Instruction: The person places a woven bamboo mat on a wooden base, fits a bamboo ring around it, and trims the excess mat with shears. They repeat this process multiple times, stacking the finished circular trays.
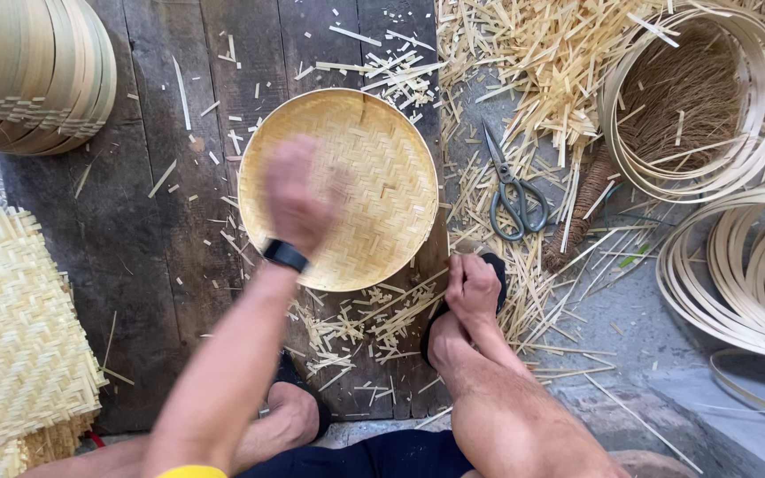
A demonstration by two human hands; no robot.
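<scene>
We note the right hand [474, 285] nearest us, fingers curled shut and resting by the foot at the edge of the wooden boards [148, 239], holding nothing we can make out. The left hand [297, 196] is blurred above the round woven bamboo tray [374, 177]; we cannot tell how far it is open or whether it touches. The tray lies flat on the boards, rim up, likely for access to its inner weave. Scissors [513, 196] lie just right among bamboo offcuts [537, 53]; bamboo hoops [750, 265] sit farther right.
</scene>
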